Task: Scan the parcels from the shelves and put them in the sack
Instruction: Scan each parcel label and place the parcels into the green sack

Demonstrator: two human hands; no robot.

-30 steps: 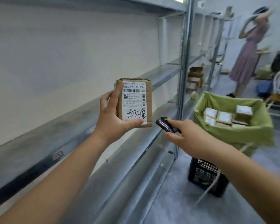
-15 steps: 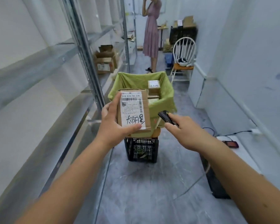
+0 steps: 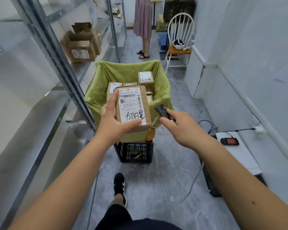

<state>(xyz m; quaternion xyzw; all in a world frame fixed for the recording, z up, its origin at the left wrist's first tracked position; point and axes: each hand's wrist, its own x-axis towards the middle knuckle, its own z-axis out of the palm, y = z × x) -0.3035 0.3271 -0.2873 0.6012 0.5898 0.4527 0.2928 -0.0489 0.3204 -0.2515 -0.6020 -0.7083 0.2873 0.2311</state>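
Note:
My left hand (image 3: 114, 126) grips a small cardboard parcel (image 3: 133, 108) with a white label and black handwriting, label up, above the near edge of the green sack (image 3: 161, 97). My right hand (image 3: 181, 127) holds a small black scanner (image 3: 162, 111), its tip close to the parcel's right side. The sack is open, draped over a black crate (image 3: 134, 152), and holds several labelled parcels (image 3: 145, 78).
Metal shelves (image 3: 56, 60) run along the left, with open cardboard boxes (image 3: 82, 45) on one. A person in a pink dress (image 3: 142, 19) stands behind the sack. A white chair (image 3: 179, 39) and a low white ledge with a handheld device (image 3: 229, 141) are on the right.
I have turned from the shelf toward the sack. The parcel and scanner have come over the sack's near edge, and the sack is closer.

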